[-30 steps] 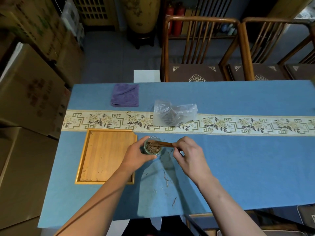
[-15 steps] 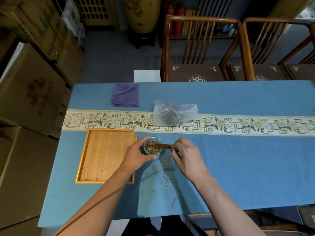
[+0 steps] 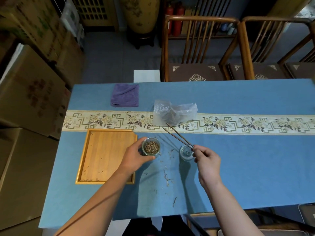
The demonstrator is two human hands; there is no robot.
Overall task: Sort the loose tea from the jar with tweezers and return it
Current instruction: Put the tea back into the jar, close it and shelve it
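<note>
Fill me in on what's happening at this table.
A person is sorting loose tea. The left hand grips a small glass jar full of tea beside the wooden tray. The right hand pinches tweezers, tips pointing away toward the plastic bag. The glass lid and stray leaves lie on the cloth.

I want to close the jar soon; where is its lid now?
In the head view, the lid lies on the blue cloth right of the jar, just beside the right hand.
</note>
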